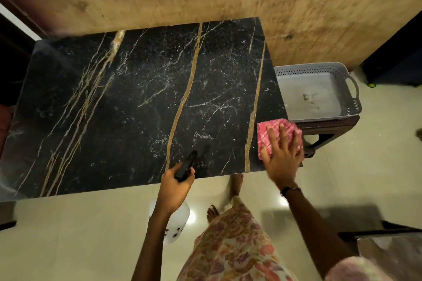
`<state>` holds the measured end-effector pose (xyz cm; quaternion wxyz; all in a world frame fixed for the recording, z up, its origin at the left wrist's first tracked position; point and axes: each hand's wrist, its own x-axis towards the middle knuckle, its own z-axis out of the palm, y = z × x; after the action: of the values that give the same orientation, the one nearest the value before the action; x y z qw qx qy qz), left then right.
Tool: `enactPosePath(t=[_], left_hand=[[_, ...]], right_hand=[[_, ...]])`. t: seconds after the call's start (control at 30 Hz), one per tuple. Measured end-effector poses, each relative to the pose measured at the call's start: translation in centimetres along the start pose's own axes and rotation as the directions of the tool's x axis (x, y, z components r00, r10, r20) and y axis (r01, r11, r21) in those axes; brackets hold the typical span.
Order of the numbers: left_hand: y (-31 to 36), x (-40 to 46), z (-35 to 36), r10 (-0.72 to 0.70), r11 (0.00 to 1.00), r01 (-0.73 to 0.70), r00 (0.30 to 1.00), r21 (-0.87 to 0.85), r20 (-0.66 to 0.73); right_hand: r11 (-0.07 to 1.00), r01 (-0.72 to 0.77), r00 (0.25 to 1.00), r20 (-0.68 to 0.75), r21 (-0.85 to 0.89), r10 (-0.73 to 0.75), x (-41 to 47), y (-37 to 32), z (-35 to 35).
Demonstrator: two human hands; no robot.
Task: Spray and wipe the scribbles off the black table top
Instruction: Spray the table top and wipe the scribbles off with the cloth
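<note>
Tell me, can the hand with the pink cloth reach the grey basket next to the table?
Probably yes. The right hand presses the pink cloth at the table's near right corner, and the grey basket sits just beyond that edge on a stool, with nothing between them.

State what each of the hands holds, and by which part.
Left hand grips the spray bottle by its black trigger head. Right hand presses flat on top of the pink cloth.

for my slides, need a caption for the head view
Left hand holds spray bottle; right hand presses pink cloth on black table top.
</note>
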<state>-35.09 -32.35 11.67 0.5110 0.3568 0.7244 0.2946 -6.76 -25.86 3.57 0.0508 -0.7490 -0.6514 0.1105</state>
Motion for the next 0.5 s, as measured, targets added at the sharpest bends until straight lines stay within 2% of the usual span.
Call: enactPosePath(t=[0.07, 0.17, 0.27, 0.37, 0.5], left_hand=[[0.4, 0.0, 0.7, -0.001, 1.000, 0.000, 1.000, 0.005, 0.016], [1.1, 0.1, 1.7, 0.002, 1.000, -0.003, 0.999, 0.023, 0.052], [1.9, 0.4, 2.4, 0.026, 0.999, -0.029, 0.996, 0.041, 0.080], [2.4, 0.8, 2.7, 0.042, 0.997, -0.049, 0.994, 0.062, 0.099], [3.0, 1.3, 3.1, 0.057, 0.996, -0.065, 0.993, 0.069, 0.106]], right_hand=[[0.997, -0.051, 0.999, -0.009, 0.051, 0.052, -3.0, -2.3, 1.2], [0.998, -0.002, 1.000, -0.008, 0.068, 0.002, -6.2, -4.9, 2.6], [0.999, -0.005, 0.998, -0.068, 0.053, 0.009, -5.8, -3.9, 2.8], [0.975, -0.205, 0.972, -0.099, 0.086, 0.214, -4.1, -1.0, 2.1], [0.881, -0.418, 0.899, -0.036, 0.220, 0.436, -0.9, 1.5, 0.5]])
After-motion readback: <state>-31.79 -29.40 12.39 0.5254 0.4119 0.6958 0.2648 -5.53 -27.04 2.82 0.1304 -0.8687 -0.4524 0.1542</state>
